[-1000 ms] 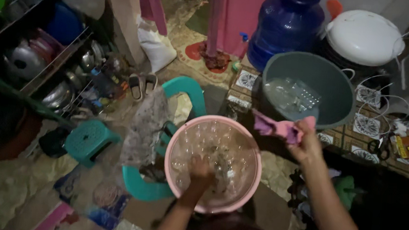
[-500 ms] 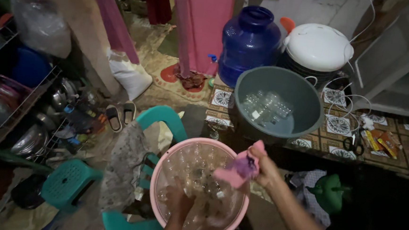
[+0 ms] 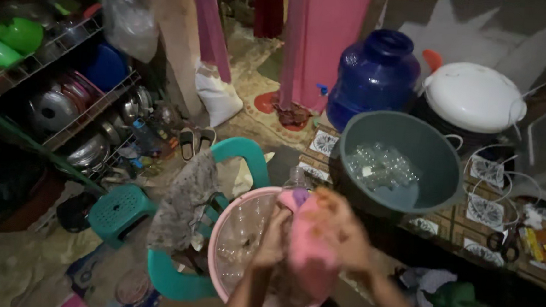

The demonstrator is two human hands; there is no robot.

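A clear plastic bottle (image 3: 297,177) is gripped by the left hand (image 3: 272,239) above the pink basin (image 3: 220,245), while a pink cloth (image 3: 311,251) is pressed around it by the right hand (image 3: 338,230), fingers closed.

Dim and warm overall, falling off to near black along the lower right and left edges. Brightest on the white lid (image 3: 474,96) and pale wall behind. Smearing with motion blur across both hands (image 3: 319,232). Bending slightly at the corners.
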